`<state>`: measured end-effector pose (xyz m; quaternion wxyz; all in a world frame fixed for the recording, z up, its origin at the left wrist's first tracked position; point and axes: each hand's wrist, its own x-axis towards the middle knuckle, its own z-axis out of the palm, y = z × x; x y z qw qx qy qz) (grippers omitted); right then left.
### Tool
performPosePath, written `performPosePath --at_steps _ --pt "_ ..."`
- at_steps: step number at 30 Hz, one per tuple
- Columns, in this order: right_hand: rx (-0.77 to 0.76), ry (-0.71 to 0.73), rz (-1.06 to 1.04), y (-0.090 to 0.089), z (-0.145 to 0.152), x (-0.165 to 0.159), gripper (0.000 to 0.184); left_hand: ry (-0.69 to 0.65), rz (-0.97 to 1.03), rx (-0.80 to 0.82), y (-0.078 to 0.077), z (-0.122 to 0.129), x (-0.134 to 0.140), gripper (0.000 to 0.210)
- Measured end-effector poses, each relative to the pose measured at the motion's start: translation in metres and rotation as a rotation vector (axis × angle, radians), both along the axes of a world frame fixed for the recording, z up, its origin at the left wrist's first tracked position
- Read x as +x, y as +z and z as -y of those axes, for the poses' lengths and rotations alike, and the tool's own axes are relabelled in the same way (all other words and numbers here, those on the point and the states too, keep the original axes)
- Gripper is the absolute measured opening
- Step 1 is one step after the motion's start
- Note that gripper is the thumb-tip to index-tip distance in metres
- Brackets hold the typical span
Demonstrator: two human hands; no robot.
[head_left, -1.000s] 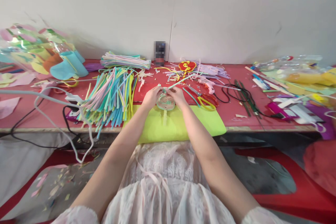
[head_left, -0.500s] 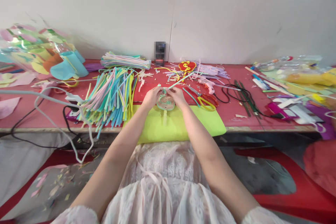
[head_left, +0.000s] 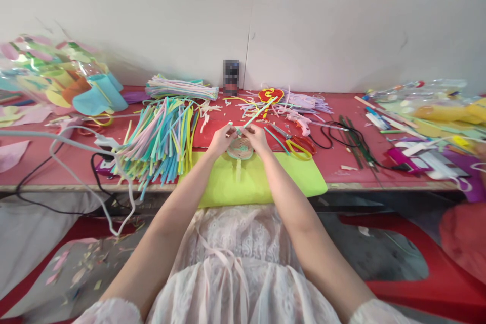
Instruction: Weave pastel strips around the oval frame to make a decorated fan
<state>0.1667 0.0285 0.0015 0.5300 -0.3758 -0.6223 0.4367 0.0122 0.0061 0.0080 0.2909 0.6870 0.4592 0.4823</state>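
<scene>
A pale green pipe cleaner slants up and to the right from between my fingers, with its lower end partly hidden. My right hand pinches it near that end. Close beside, the fingers of my left hand are pressed together by the upper rim of a round, coiled pipe-cleaner piece; what they grip is too small to make out. This disc is pink and green, with a pale yellow stem pointing toward me over a bright yellow-green sheet.
Left lies a large heap of coloured pipe cleaners. A red-and-yellow pipe-cleaner piece lies ahead. Yellow-handled scissors and a pink glue gun are to the right, near black cables. A white partition stands behind the table.
The free length of the pale green pipe cleaner has swung to a steeper angle, its tip now over the red-and-yellow piece. My hands have shifted only slightly at the disc's upper rim.
</scene>
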Motion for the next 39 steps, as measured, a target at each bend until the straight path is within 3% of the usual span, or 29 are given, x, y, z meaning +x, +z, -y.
performPosePath --at_steps 12,22,39 --pt "-0.127 0.088 -0.095 0.0016 0.0049 -0.0029 0.038 -0.008 0.076 -0.041 -0.0019 -0.0049 -0.0040 0.011" --pt "-0.082 0.081 -0.059 -0.0032 -0.0014 -0.0003 0.035 -0.037 0.022 0.017 -0.0071 -0.0090 -0.0036 0.011" --pt "-0.111 0.102 -0.087 0.0003 0.0008 0.0010 0.031 -0.005 -0.043 0.058 -0.0014 -0.0028 -0.0020 0.008"
